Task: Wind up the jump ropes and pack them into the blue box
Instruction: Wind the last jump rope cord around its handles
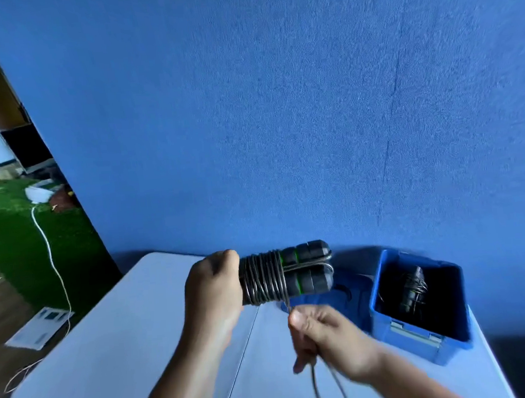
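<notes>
The left hand [212, 295] is closed in a fist around one end of the jump rope [280, 275]. Its two black foam handles [307, 269] are ribbed with green rings, and the thin glossy cord [262, 279] is wrapped in tight coils around them. At five o'clock of it, the right hand [327, 336] pinches the loose cord with curled fingers. At three o'clock, on the smooth white table [107, 323], the rectangular plastic blue box [404, 345] holds a second rope [413, 290], also coiled.

Near ends of handles [305, 271] inside left hand [212, 295] — loose cord [315, 384] off the bottom edge, right hand [327, 336] blurred.
</notes>
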`<control>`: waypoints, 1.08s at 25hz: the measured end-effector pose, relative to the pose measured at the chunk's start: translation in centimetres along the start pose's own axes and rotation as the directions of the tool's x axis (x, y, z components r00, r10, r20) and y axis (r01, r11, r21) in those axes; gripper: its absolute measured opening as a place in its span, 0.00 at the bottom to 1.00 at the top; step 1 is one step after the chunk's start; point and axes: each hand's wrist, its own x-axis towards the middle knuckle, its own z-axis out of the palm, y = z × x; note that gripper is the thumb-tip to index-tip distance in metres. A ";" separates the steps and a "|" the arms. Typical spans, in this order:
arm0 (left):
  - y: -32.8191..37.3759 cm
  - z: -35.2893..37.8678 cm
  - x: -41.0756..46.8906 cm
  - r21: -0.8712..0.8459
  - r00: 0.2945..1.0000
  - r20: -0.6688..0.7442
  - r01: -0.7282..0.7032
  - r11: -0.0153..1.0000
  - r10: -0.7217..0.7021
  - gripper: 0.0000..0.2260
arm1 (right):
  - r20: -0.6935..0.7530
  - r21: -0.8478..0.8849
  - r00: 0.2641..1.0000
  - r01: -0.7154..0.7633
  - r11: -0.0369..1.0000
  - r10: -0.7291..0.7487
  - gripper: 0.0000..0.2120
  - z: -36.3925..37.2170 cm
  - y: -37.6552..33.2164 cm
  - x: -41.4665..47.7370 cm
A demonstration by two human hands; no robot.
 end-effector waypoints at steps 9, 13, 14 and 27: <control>1.2 -1.1 -0.4 0.412 0.911 0.231 -0.409 0.814 0.341 0.13 | 0.176 -0.965 0.952 0.118 0.235 0.248 0.13 -4.9 -14.7 6.5; 0.4 -0.4 0.1 0.529 0.915 0.178 -0.399 0.749 0.362 0.13 | 0.024 -0.982 0.966 -0.025 0.188 0.257 0.14 -3.2 -17.6 5.7; 0.2 -0.3 0.4 0.529 0.934 0.124 -0.347 0.774 0.334 0.14 | -0.015 -0.984 0.971 -0.057 0.170 0.240 0.14 -2.5 -17.6 5.0; -1.4 2.8 -1.0 0.195 0.972 -0.176 -0.118 0.974 0.153 0.16 | -0.288 -0.949 0.732 -0.129 0.289 -0.618 0.11 1.0 -4.9 -0.3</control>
